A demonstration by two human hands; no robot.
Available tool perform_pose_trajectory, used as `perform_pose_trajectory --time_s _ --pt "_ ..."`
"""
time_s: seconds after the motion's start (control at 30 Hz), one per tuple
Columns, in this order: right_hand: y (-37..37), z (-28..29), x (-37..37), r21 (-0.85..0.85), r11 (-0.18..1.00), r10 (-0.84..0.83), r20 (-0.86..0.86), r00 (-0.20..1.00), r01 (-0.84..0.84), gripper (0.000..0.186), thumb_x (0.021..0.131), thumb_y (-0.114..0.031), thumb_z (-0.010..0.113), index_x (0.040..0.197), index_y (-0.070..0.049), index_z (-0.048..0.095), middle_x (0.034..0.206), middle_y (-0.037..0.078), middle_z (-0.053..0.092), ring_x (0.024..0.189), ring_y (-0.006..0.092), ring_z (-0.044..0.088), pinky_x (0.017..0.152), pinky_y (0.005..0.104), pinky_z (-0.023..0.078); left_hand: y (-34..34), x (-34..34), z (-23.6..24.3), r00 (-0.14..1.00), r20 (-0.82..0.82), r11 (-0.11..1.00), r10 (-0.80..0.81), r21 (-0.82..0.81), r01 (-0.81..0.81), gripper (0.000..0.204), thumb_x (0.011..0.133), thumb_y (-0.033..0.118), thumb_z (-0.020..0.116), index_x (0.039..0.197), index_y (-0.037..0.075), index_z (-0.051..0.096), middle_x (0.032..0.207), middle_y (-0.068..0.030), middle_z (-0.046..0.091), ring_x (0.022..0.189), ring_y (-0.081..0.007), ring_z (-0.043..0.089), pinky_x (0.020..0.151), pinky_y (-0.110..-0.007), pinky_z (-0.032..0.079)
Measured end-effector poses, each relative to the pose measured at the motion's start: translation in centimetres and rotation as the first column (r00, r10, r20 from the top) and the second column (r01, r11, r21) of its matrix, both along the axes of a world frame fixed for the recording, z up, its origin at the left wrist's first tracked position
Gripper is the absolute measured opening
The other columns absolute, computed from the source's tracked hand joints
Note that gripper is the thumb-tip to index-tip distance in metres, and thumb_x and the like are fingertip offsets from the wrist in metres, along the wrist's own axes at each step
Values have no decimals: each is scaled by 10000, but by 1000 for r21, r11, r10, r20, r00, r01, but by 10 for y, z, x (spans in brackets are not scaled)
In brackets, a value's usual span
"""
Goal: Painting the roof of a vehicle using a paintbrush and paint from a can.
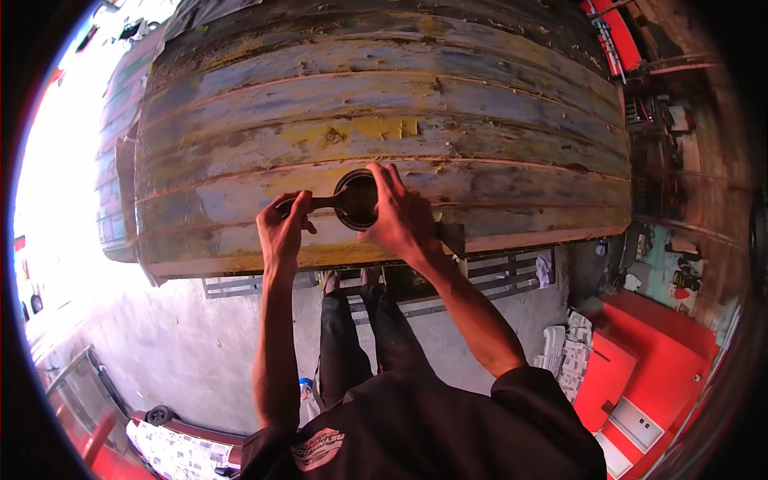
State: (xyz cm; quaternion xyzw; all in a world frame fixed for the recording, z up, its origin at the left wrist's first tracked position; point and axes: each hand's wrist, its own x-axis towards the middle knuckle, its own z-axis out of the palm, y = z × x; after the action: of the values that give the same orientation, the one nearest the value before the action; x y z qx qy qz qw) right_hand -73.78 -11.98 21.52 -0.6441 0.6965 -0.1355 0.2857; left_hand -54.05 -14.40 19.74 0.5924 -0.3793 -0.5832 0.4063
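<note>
In my left hand (282, 228), closed fingers hold the handle of a dark paintbrush (323, 202). Its wide end reaches over the rim into a round, dark can (342, 218), where the tip is lost in shadow. My right hand (400, 214) wraps round the can's right side, fingers at the far rim and thumb at the near one. Beneath both hands lies a large surface of wooden planks (512, 180) with worn yellow, blue and brown paint. Whether the can rests on the planks or is held just above them, I cannot tell.
A dark block (452, 238) sits at the planks' near edge, beside my right wrist. Slatted metal bars (504, 272) run below that edge, by my feet. Red cabinets (648, 360) stand at the lower right, newspaper sheets (578, 352) beside them. A paper-covered item (180, 448) is lower left.
</note>
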Motion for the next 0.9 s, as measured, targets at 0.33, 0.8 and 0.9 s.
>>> perform_pose_trajectory --time_s 0.33,0.8,0.9 --pt "11 -7 -60 -98 989 -106 35 994 109 915 485 -102 881 1285 -118 438 1215 96 547 998 318 630 802 424 549 4 36 25 956 -195 975 218 88 -204 275 936 223 637 1019 -38 662 805 -47 643 611 -94 505 566 -278 470" --pt "15 -45 -107 -216 949 -216 90 972 231 967 541 -93 881 1369 -60 383 1337 178 471 1254 311 463 1064 415 376 -22 211 -86 871 328 904 366 -348 -249 224 899 166 676 926 -56 671 750 -84 693 680 -136 659 656 -277 540" --pt "24 -47 -105 -247 930 -263 71 962 272 1014 577 -175 898 1412 -53 338 1394 206 406 1294 333 419 1064 428 376 -33 232 -79 788 398 840 470 -477 -260 174 897 155 670 931 -15 686 779 -90 703 685 -144 666 639 -273 519"
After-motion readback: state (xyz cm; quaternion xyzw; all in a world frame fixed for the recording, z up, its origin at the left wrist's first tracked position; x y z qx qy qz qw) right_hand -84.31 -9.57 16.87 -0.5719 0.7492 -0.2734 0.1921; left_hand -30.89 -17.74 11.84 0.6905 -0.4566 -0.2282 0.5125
